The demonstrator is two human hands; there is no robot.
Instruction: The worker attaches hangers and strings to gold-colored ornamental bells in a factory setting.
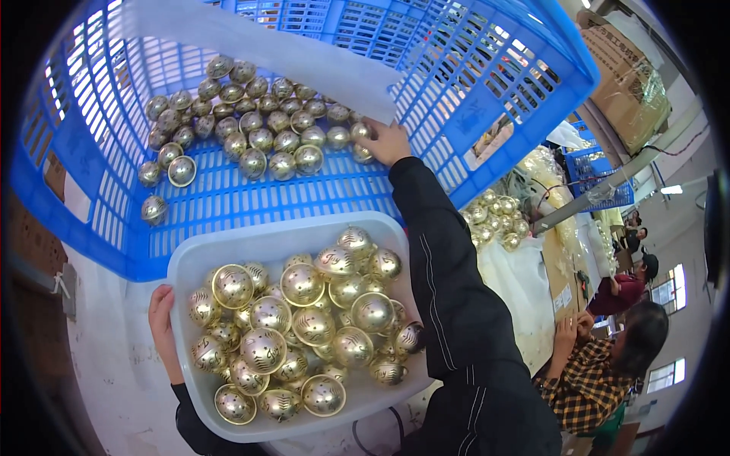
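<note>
A translucent white plastic tub (180,262), tilted toward me, holds many shiny gold ball ornaments (263,350) with dark printed marks. My left hand (161,323) grips the tub's left side, its forearm partly hidden by the tub. Beyond the tub, a large blue slatted crate (487,114) has more gold balls lying on its floor. My right hand (388,143) reaches into the crate at the right end of that pile, fingers curled round a gold ball (361,131). A white sheet strip (266,53) slants across the crate and ends just above this hand.
More gold balls (498,219) lie on a white-covered table to the right. A grey pole (597,196) and a cardboard box (627,83) stand beyond the crate. A person in a checked shirt (582,387) works at the lower right, others farther off.
</note>
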